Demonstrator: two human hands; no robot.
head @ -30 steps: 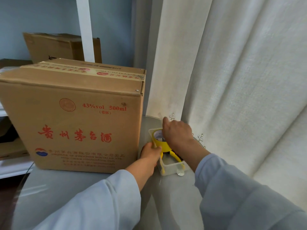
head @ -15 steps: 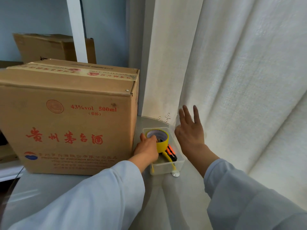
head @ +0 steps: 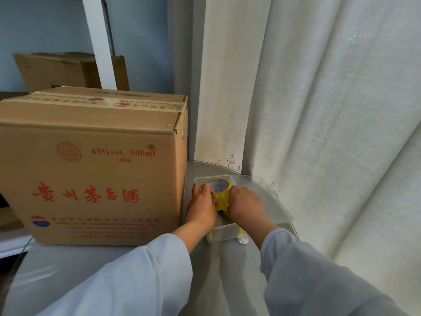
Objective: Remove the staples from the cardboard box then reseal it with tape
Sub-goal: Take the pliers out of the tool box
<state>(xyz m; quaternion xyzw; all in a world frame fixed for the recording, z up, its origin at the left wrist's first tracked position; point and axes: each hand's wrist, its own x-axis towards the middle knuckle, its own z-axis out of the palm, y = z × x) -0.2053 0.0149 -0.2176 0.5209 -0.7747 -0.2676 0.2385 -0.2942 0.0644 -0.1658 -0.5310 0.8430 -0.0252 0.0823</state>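
Pale curtain (head: 319, 110) beside a blue wall (head: 45, 23)

The large brown cardboard box with red print (head: 91, 169) walls off the left of the frame, leaving a narrow strip of grey tabletop (head: 227, 281) between it and the clear plastic bin (head: 222, 232) at centre. The white pleated curtain (head: 330, 110) closes the right. Foreground tabletop lies open.
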